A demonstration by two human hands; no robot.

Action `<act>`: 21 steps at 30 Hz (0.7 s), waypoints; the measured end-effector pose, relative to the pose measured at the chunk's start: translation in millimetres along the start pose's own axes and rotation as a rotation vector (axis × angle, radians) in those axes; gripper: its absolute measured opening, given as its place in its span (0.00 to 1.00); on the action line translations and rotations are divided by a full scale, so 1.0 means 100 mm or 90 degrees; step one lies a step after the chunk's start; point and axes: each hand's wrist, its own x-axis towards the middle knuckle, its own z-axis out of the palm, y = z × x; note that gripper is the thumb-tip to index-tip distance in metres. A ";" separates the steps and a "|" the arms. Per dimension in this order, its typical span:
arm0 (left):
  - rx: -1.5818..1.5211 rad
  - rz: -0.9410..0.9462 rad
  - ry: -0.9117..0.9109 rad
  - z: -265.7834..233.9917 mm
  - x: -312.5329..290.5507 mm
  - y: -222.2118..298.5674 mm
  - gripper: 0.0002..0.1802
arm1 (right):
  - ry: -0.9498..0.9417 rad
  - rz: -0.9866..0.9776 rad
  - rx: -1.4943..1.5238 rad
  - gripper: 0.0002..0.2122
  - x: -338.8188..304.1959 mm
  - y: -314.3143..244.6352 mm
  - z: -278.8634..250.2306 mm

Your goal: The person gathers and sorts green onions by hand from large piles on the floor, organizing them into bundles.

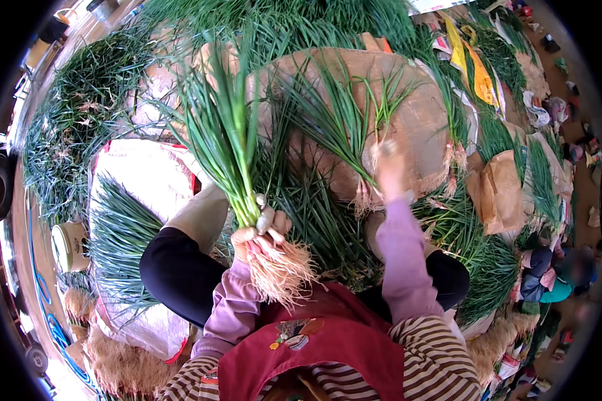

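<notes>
A thick bunch of green onions [237,157] stands upright in my left hand [264,232]. The fingers wrap round its white stems, and a mass of pale roots [284,271] hangs out below them. My right hand [389,170] is over a brown sack [408,144] and smeared by motion. At its fingertips is the lower end of a thin green onion [382,103]; whether the fingers grip it is unclear. Just left of that hand, a few more green onions [338,134] lie on the sack, roots toward me.
Heaps of green onions [80,107] surround me. More lie on a white sack [137,157] at left, beside a pale bucket [70,246] and blue hose [41,291]. At right are a brown paper bag [500,192], yellow packaging [478,73] and another person [558,277].
</notes>
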 end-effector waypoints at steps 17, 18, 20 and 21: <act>-0.020 0.080 -0.198 0.10 -0.17 1.19 0.25 | -0.684 -0.358 -0.226 0.13 -1.49 0.47 0.67; -0.008 0.086 -0.193 0.14 -0.17 1.19 0.24 | -0.896 -0.192 -0.314 0.16 -1.61 0.56 0.70; 0.037 0.072 -0.221 0.17 -0.13 1.20 0.22 | -1.066 -0.247 -0.460 0.16 -1.59 0.45 0.81; 0.050 0.071 -0.177 0.17 -0.16 1.18 0.22 | -1.049 -0.305 -0.496 0.15 -1.49 0.45 0.92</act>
